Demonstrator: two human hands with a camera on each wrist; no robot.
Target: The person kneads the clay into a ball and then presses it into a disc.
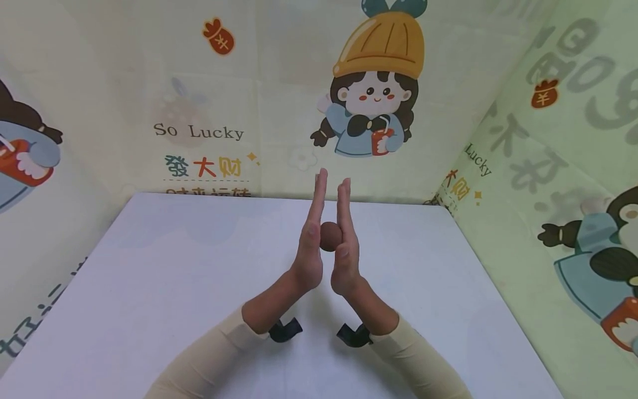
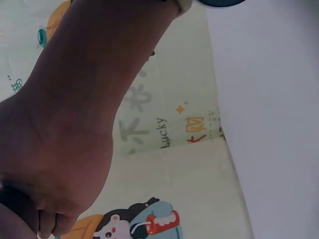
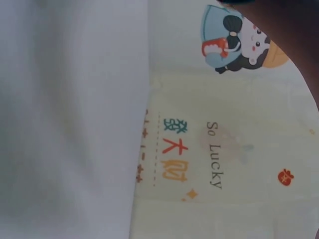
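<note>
Above the white table (image 1: 164, 288), as seen from the head camera, both hands are raised with palms facing each other and fingers pointing away from the person. Left hand (image 1: 311, 244): fingers straight and held together, palm pressed against the left side of a brown ball (image 1: 330, 236). Right hand (image 1: 345, 244): fingers likewise straight and together, palm pressed against the right side of the ball. The ball sits between the two palms, roughly at mid-palm height, held clear of the tabletop; only a small part of it shows in the gap. The fingertips of the two hands stand slightly apart. Neither hand curls around the ball. Both forearms wear beige sleeves (image 1: 209, 360), and a dark strap (image 1: 285, 330) shows at each wrist. A printed backdrop (image 1: 209, 133) with cartoon figures and the words "So Lucky" encloses the table on three sides.

Left wrist camera: the frame is mostly filled by the left wrist and the heel of the hand (image 2: 65, 139), seen close and in shadow. The fingers and the ball are out of view. The table edge (image 2: 269, 124) and the backdrop (image 2: 169, 164) lie beyond.

Right wrist camera: only a dark sliver of the right hand (image 3: 294, 35) appears at the upper right corner. Finger state cannot be told from this view. The table (image 3: 70, 119) and the backdrop (image 3: 224, 149) fill the remainder.
</note>
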